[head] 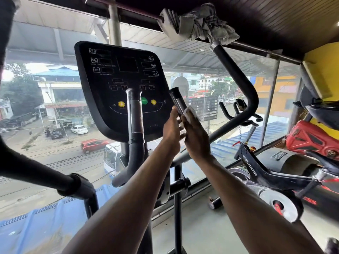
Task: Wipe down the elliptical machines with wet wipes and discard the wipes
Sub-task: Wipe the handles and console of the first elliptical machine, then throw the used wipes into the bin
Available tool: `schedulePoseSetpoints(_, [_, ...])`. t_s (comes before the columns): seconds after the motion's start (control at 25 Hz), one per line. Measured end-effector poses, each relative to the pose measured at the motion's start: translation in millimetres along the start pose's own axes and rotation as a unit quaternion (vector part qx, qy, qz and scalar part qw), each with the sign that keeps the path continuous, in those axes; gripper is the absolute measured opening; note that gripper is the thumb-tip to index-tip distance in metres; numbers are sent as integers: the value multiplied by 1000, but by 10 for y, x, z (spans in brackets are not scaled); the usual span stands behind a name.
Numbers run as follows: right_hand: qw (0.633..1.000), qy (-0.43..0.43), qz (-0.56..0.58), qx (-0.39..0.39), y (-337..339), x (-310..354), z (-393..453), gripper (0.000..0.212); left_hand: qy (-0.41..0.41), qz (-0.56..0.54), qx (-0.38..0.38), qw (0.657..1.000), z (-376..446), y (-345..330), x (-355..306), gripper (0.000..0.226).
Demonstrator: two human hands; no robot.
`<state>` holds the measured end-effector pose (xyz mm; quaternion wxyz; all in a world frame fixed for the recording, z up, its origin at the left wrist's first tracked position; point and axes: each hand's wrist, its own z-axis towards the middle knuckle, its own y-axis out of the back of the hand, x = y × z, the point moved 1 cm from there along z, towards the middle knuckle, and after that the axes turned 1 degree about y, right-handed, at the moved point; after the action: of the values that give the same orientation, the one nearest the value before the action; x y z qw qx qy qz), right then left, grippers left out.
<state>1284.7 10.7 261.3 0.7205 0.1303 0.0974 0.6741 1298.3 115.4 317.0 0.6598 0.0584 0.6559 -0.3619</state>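
I stand at an elliptical machine with a black console [117, 85] straight ahead. To the console's right stands its short right handle [177, 100], upright, with a metal sensor strip. My right hand [197, 136] presses a white wet wipe [190, 113] round the lower part of that handle. My left hand [171, 132] lies against the handle's left side with its fingers straight. The matching left handle [135, 114] rises in front of the console, untouched.
The long right swing arm [236, 77] curves up to a rag-wrapped end [198, 22] near the ceiling. The left swing arm [36, 171] crosses low left. A black spin bike [260, 173] stands to the right. A glass wall [55, 107] lies directly behind the machine.
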Motion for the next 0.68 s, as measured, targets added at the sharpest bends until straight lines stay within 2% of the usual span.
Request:
schedulePoseSetpoints(0.08, [999,-19,21,21,144,62,-125,47,10,24,-2,1000,-123,23,108,23])
schedulePoseSetpoints(0.16, [988,-102,109,27,386,179,-189,31,18,36,10,999,-257,24,207,17])
schedulePoseSetpoints(0.28, [939,-268,207,66,807,368,-336,30,24,77,35,996,-515,6,372,23])
schedulePoseSetpoints(0.36, [902,-340,252,88,1027,484,-550,35,30,104,62,992,-683,6,561,24])
schedulePoseSetpoints(0.52, [867,-462,176,61,1513,635,-1166,36,87,92,155,980,-1199,5,1055,17])
schedulePoseSetpoints(0.68, [830,-554,58,-18,2523,1124,-2054,31,192,44,268,943,-2184,-182,1637,17])
